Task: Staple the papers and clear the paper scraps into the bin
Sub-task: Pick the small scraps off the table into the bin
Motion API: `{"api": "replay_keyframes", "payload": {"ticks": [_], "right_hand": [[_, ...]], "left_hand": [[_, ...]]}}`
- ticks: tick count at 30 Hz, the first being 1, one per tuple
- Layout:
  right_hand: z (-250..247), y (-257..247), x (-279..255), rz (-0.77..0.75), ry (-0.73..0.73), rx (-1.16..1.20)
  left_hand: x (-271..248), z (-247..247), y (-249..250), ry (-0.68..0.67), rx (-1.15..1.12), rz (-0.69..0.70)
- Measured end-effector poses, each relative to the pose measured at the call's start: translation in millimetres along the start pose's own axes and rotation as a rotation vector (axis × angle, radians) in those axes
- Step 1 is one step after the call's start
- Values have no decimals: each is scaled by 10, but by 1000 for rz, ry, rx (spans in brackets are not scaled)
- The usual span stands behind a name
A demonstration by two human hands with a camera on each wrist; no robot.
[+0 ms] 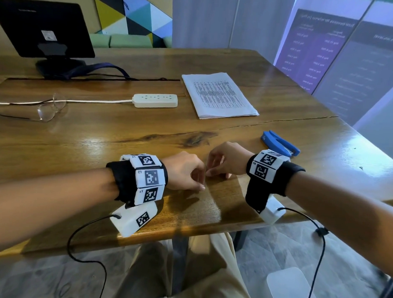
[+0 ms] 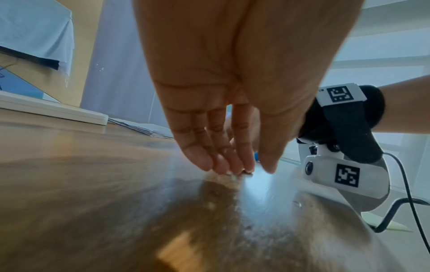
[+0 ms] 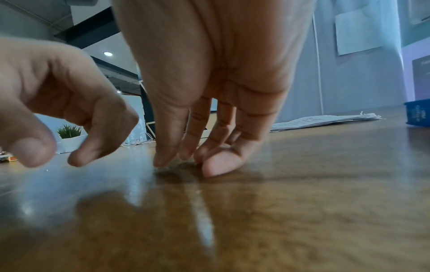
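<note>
Left hand [image 1: 186, 170]: low over the near part of the wooden table [image 1: 102, 145], fingers [image 2: 204, 156] bent downward with tips touching the wood or nearly so; pale specks right under the tips in the left wrist view, too blurred to name; nothing visibly gripped.
Right hand [image 1: 227, 160]: just beside the left one, fingertips [image 3: 216, 165] and thumb pressed down on the tabletop, close together; whether a scrap sits pinched between them cannot be told.
Gap between hands: narrow, tips almost meeting.
Paper scraps: not clearly made out in any view; only a tiny white fleck [image 3: 47, 170] on the wood near the left fingers.
Papers [image 1: 218, 95]: a printed stack lying flat farther back on the table, right of centre, well apart from both hands.
Stapler [image 1: 280, 144]: blue, lying on the table just behind the right wrist, between that wrist and the papers, touched by neither hand.
Power strip [image 1: 156, 100]: white, left of the papers, cord running off to the left.
Glasses [image 1: 48, 109]: clear-lensed, folded on the table at far left, near the cord.
Monitor [image 1: 42, 29]: black, seen from behind, at the back left corner.
Wrist bands: black straps with white marker blocks on both forearms, small white camera units hanging beneath, black cables trailing over the table edge.
</note>
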State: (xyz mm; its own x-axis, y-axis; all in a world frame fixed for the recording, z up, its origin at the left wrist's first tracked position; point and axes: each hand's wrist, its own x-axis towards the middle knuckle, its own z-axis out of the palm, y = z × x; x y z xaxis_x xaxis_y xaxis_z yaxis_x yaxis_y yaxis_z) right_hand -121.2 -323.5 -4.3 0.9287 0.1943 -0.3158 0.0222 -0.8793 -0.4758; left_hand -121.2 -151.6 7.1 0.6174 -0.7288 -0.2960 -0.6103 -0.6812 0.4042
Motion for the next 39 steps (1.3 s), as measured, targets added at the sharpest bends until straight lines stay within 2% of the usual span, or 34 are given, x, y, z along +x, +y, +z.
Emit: {"api": "replay_keyframes", "payload": {"ticks": [7,11,18,21,28,36,39], "right_hand": [[-61,28,105,74,-70,101],[-71,86,99,64,-77,131],[-60,92,50,46,-77,124],[-71,103,11,65,-105,103],[-29,100,-84,77,-143,76],[13,99,-165,19,-141,66],[-13,126,-211,32,-146,113]], "left_hand": [[218,91,111,-50,99,-170],[245,96,67,-85,115,-197],[301,84,79,-102,8,-210],[310,146,119,-135,53,-186],[362,65,62,-93,71,-181],[291,-71,-132,-4,-148,-147],[238,-64,-167,58,-127,-116]]}}
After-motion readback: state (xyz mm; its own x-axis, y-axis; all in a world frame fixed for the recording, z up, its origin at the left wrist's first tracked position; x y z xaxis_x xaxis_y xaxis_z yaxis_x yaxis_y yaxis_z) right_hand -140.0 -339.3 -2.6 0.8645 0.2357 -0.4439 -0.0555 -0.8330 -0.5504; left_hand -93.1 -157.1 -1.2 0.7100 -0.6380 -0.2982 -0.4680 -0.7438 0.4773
